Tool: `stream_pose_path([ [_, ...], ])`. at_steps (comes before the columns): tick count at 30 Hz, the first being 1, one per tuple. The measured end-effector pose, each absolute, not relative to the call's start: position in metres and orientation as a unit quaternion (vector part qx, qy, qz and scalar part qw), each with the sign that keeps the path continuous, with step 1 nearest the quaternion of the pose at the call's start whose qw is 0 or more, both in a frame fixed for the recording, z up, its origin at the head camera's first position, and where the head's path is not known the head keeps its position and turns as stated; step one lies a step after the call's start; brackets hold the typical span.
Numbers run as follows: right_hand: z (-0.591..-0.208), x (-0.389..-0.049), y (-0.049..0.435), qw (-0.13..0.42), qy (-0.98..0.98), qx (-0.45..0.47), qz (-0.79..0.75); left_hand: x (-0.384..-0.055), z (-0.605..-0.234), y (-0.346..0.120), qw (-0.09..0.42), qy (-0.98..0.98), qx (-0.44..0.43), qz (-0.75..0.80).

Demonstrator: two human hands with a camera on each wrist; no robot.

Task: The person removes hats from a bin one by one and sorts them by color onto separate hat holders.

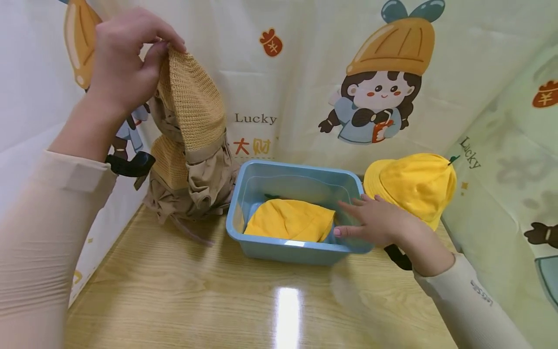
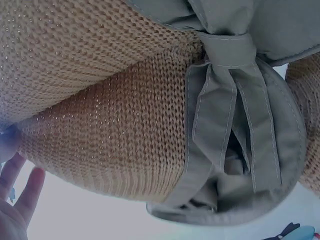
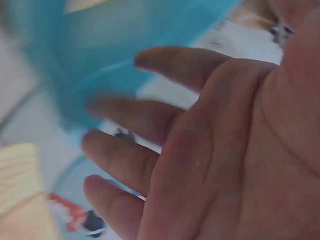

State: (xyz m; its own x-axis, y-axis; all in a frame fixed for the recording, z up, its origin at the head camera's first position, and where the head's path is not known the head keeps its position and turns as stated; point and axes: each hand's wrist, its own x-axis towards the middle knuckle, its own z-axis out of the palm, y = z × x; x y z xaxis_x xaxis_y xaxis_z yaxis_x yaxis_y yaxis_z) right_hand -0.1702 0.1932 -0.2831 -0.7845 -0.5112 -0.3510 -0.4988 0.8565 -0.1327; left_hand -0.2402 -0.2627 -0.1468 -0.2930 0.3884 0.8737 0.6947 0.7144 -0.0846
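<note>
Tan knit hat [image 1: 204, 109] hangs pinched by its top in a person's left hand [image 1: 131, 60], left of a blue bin [image 1: 287, 253], yellow hat [image 1: 289, 219] lying inside, right hand [image 1: 378, 222] hovering outspread, gripping nothing, at the bin's right end.

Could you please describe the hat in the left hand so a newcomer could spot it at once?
From the blue bin, look up-left in the head view to the raised left hand. It pinches the tan knitted hat; that grip sets it apart from the similar hat below, its coarse knit from the yellow cap right of the bin.
</note>
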Motion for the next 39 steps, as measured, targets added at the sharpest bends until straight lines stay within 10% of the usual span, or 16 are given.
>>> stream_pose_path([
  [12, -0.232, -0.229, 0.078, 0.008, 0.872, -0.419, -0.254, -0.244, -0.158, -0.270, 0.466, -0.796, -0.349, -0.164],
  [39, -0.222, -0.254, -0.050, -0.039, 0.766, -0.323, -0.554, -0.240, -0.167, -0.267, 0.467, -0.781, -0.353, -0.216],
])
